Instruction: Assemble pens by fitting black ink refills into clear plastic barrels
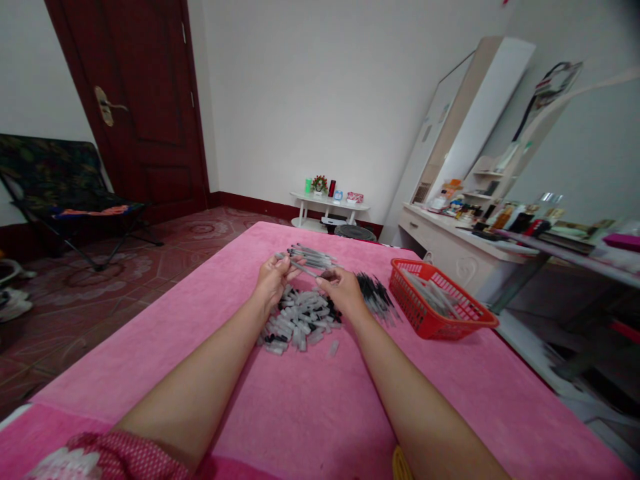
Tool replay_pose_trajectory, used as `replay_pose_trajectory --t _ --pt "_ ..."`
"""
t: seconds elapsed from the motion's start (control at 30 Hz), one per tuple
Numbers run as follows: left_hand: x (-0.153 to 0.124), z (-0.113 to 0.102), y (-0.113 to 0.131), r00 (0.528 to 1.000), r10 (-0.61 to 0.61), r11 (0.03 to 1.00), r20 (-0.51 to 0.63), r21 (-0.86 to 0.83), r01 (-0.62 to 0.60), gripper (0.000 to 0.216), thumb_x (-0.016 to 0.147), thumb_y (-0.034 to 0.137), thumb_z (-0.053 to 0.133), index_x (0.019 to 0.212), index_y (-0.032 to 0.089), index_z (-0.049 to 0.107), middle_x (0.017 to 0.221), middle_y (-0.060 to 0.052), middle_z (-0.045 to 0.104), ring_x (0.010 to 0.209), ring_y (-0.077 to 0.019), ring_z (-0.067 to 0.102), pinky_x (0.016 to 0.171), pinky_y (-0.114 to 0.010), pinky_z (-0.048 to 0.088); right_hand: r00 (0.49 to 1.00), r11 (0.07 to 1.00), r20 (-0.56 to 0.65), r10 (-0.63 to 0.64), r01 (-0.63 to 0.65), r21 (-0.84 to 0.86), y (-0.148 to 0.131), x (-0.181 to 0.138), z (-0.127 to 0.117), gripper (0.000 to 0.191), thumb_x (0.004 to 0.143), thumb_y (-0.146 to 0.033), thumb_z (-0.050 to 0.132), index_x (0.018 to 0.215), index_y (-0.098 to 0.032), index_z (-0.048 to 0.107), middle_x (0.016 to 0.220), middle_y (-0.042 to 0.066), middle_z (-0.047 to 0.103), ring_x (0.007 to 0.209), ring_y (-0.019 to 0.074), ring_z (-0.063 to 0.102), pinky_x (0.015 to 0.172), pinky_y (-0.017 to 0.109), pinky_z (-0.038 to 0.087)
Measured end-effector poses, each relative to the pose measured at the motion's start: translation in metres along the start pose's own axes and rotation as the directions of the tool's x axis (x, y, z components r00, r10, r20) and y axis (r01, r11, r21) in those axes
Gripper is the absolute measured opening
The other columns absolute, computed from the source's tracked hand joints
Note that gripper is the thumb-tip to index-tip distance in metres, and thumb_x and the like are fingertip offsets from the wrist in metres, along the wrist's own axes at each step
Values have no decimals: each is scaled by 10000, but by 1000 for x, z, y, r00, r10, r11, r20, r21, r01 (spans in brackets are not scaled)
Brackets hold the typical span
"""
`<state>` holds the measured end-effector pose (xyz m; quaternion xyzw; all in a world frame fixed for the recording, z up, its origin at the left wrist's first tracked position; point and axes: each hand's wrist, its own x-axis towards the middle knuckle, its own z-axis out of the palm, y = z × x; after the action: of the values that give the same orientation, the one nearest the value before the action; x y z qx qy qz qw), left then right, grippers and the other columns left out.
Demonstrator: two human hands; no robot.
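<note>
Between my two hands, a slim grey pen (306,270) is held slantwise above the table. My left hand (270,282) pinches its upper left end, and my right hand (344,292) has its fingers closed at the lower right end. Fingers partly hide both ends. Below my hands lies a heap of clear and black pen caps (300,319), with one loose cap (333,348) at its near right side. Just behind my hands is a bundle of grey pens (314,256). Several dark-tipped pens (376,297) lie to the right of my right hand.
A red plastic basket (440,328) holding pens in clear bags stands at the table's right side. Pink cloth (300,413) covers the table. Beyond are a low white shelf (330,201), a cluttered dressing table (460,233) and a folding chair (75,200) at left.
</note>
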<state>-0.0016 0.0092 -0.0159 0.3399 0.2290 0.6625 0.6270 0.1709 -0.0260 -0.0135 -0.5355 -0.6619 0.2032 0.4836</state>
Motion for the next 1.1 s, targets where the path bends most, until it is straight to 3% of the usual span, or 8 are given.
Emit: replay_pose_trajectory --t 0.13,0.3,0.47,0.57,0.63,0.77,0.93,1.1 --pt "1 -2 1 1000 0 1000 1 -1 0 190 773 181 675 843 145 502 867 -90 705 859 -212 696 851 -397 529 994 998 91 55 -55 -7 0 0 0 339 812 -434 495 698 -164 665 587 22 642 495 142 554 491 239 392" --pt "0 -2 1 1000 9 1000 -6 8 -8 159 790 166 651 838 141 501 864 -90 705 837 -204 699 826 -374 540 1000 1000 13 5 -6 26 0 -1 1 202 699 -351 633 790 -172 659 718 23 683 614 152 599 555 236 427" --pt "-1 0 0 1000 1 999 5 33 -1 175 781 182 666 841 144 506 834 -79 701 831 -210 699 816 -381 545 996 999 76 48 -47 -12 -1 -1 0 287 787 -407 521 676 -167 633 578 11 628 516 142 560 515 243 403" --pt "-2 0 0 1000 3 999 7 43 -4 180 777 188 672 841 145 510 829 -79 701 828 -213 700 806 -374 549 1000 1000 -1 11 -11 -22 1 1 0 195 686 -349 638 756 -168 644 702 20 670 612 149 596 571 242 430" --pt "-2 0 0 1000 5 999 -3 41 -5 174 778 180 668 842 145 510 821 -76 702 824 -215 701 800 -375 552 1000 1000 -26 16 -16 4 3 2 1 267 668 -377 662 829 -165 645 761 31 681 641 153 607 581 241 439" --pt "-2 1 1 1000 5 999 -9 38 -4 155 785 167 653 839 143 510 812 -76 704 800 -212 703 789 -375 557 990 996 111 83 -86 26 7 3 2 350 803 -453 490 707 -156 648 613 32 649 501 141 561 501 244 407" --pt "-3 1 1 1000 3 998 -9 55 -2 178 768 186 677 821 139 514 828 -81 704 822 -213 701 804 -375 554 999 997 22 40 -41 61 5 2 2 229 677 -354 648 784 -152 659 702 39 679 615 157 601 559 240 433" --pt "-5 3 3 1000 1 999 -13 53 0 160 774 172 663 823 139 514 802 -72 701 801 -209 703 799 -378 556 989 995 135 68 -77 61 3 -1 1 322 781 -424 521 699 -148 665 586 22 635 473 126 529 474 228 380"
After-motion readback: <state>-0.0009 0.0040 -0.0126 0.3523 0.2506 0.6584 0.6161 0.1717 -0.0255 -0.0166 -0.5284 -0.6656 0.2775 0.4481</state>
